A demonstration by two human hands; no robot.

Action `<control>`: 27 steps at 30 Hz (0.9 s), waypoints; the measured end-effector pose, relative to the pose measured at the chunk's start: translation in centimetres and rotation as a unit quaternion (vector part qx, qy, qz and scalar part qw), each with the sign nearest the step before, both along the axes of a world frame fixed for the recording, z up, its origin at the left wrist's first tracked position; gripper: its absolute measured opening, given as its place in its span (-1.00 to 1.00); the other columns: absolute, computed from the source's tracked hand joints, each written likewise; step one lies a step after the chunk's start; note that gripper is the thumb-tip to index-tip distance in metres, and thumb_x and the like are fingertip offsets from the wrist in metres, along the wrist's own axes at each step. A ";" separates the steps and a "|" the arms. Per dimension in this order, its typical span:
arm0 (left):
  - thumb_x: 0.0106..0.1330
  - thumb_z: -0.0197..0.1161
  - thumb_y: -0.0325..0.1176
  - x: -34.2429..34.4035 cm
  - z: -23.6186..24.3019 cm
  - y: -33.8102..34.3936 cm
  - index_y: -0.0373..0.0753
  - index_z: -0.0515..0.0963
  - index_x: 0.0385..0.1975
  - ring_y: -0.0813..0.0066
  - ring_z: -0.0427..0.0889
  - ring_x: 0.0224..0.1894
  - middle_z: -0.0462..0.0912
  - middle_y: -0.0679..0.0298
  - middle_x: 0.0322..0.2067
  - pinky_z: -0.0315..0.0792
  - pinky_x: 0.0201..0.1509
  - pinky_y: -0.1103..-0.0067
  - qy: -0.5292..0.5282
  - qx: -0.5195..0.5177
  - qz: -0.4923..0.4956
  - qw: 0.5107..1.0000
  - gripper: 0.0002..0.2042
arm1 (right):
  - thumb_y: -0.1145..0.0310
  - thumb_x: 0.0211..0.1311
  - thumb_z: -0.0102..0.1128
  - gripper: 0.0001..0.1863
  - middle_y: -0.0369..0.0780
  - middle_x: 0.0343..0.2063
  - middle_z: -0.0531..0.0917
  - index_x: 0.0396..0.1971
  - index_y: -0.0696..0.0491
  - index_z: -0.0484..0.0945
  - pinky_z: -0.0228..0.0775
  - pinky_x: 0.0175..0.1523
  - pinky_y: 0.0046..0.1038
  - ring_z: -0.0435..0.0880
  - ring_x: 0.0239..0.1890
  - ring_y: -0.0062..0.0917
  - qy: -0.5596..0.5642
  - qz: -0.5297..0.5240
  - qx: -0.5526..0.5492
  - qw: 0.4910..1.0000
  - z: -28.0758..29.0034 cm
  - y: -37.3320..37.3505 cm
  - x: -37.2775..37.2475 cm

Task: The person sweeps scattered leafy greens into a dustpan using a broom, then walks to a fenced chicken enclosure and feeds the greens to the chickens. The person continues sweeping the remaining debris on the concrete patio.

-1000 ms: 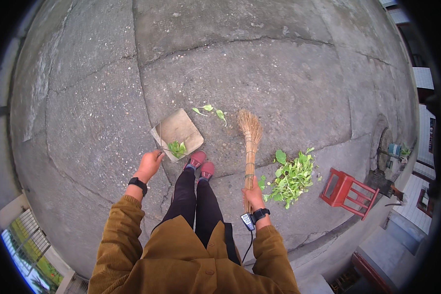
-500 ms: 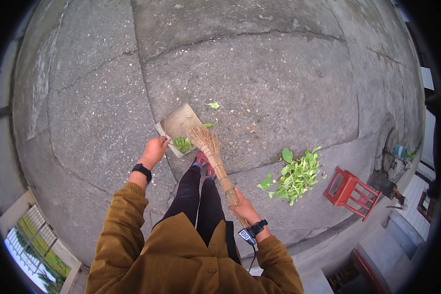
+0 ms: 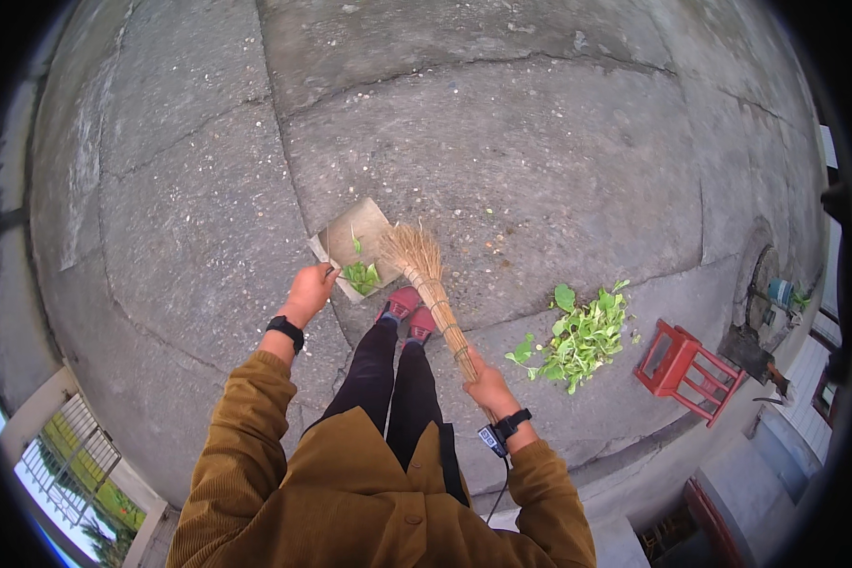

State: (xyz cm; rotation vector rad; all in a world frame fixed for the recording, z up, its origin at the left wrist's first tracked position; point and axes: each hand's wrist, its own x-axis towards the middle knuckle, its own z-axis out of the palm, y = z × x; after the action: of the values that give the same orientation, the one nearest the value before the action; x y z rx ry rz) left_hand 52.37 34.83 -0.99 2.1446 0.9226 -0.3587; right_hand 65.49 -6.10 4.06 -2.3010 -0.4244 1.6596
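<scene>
My left hand is closed on the thin handle of a flat beige dustpan, which has some green leaves in it. My right hand grips a straw broom; its fanned bristles are at the dustpan's right edge, just above my pink shoes. A heap of loose leafy greens lies on the cracked concrete ground, to the right of the broom.
A small red stool stands right of the greens. Behind it, along the right wall, are a blue container and a round raised fixture. A barred gate shows at the lower left.
The broom has swung left from beside the pile over to the dustpan. The loose leaves that lay right of the dustpan are no longer there, and another leaf shows on the pan.
</scene>
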 end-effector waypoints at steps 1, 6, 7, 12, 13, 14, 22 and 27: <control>0.34 0.19 -0.17 0.0 0.0 0.0 -0.32 0.58 -0.37 -0.19 0.58 -0.30 0.61 -0.14 -0.44 0.45 -0.23 0.13 0.003 -0.002 -0.001 1.000 -0.71 | 0.41 0.03 0.24 -0.05 0.12 -0.23 0.66 0.45 -0.19 0.00 0.48 -0.02 -0.12 0.64 -0.13 0.03 0.019 -0.015 0.023 0.999 1.2 -1.2 -0.4; 0.35 0.19 -0.17 0.1 0.2 -0.1 -0.31 0.61 -0.31 -0.18 0.60 -0.26 0.62 -0.15 -0.41 0.48 -0.19 0.15 0.012 0.004 -0.001 1.000 -0.72 | 0.42 0.02 0.27 -0.07 0.08 -0.20 0.67 0.45 -0.09 0.05 0.50 -0.03 -0.24 0.69 -0.16 -0.09 0.019 -0.152 -0.063 0.986 1.4 -1.0 -3.6; 0.35 0.19 -0.17 0.2 0.1 -0.2 -0.30 0.61 -0.29 -0.18 0.60 -0.26 0.62 -0.15 -0.41 0.48 -0.18 0.15 0.007 0.005 0.000 1.000 -0.72 | 0.41 0.03 0.26 -0.07 0.09 -0.24 0.67 0.45 -0.09 0.03 0.50 -0.04 -0.19 0.69 -0.19 -0.08 -0.029 -0.135 -0.063 0.988 0.6 -0.2 -4.1; 0.34 0.20 -0.18 0.0 -0.4 -0.5 -0.31 0.62 -0.27 -0.19 0.60 -0.26 0.63 -0.14 -0.40 0.50 -0.18 0.18 0.004 0.022 -0.011 1.000 -0.72 | 0.38 0.00 0.25 -0.07 0.11 -0.28 0.66 0.44 -0.17 0.05 0.48 -0.05 -0.12 0.64 -0.18 0.02 -0.020 -0.025 -0.056 0.998 -0.4 -0.7 -6.2; 0.34 0.20 -0.19 -0.2 -0.5 -0.4 -0.32 0.61 -0.27 -0.19 0.60 -0.26 0.63 -0.13 -0.40 0.50 -0.19 0.19 0.007 0.018 -0.011 1.000 -0.72 | 0.37 0.00 0.26 -0.07 0.11 -0.29 0.66 0.44 -0.17 0.06 0.48 -0.06 -0.12 0.65 -0.18 0.01 0.002 -0.042 -0.025 0.999 0.5 -1.9 -6.6; 0.34 0.20 -0.19 -0.5 -0.6 -0.4 -0.33 0.61 -0.27 -0.19 0.60 -0.26 0.63 -0.13 -0.40 0.50 -0.19 0.19 -0.003 0.022 -0.008 1.000 -0.72 | 0.36 0.00 0.26 -0.07 0.12 -0.29 0.66 0.44 -0.17 0.07 0.48 -0.06 -0.12 0.65 -0.18 0.01 0.007 -0.053 -0.035 0.998 1.6 -3.4 -7.0; 0.33 0.23 -0.27 -3.4 -1.0 -2.3 -0.36 0.59 -0.32 -0.01 0.61 -0.48 0.61 -0.10 -0.49 0.43 -0.39 0.30 -0.061 0.051 -0.071 0.994 -0.77 | 0.38 -0.01 0.25 -0.08 0.13 -0.24 0.64 0.43 -0.19 0.09 0.45 -0.01 -0.14 0.63 -0.15 0.02 0.026 -0.190 -0.053 0.980 10.0 -16.1 -8.6; 0.36 0.21 -0.29 -3.9 0.8 -7.7 -0.38 0.58 -0.32 0.23 0.58 -0.49 0.59 -0.05 -0.52 0.41 -0.37 0.38 -0.032 0.006 -0.052 0.998 -0.77 | 0.43 0.02 0.26 -0.07 0.01 -0.30 0.67 0.44 -0.16 0.06 0.52 -0.34 -0.28 0.68 -0.42 -0.28 0.007 -0.355 -0.106 0.929 11.6 -27.0 -5.6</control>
State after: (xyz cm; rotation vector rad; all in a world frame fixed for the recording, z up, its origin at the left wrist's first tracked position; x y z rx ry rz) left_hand 48.51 27.10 -0.23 2.2076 0.7797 -0.3341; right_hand 59.93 -33.06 15.66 -2.1844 0.5673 1.3771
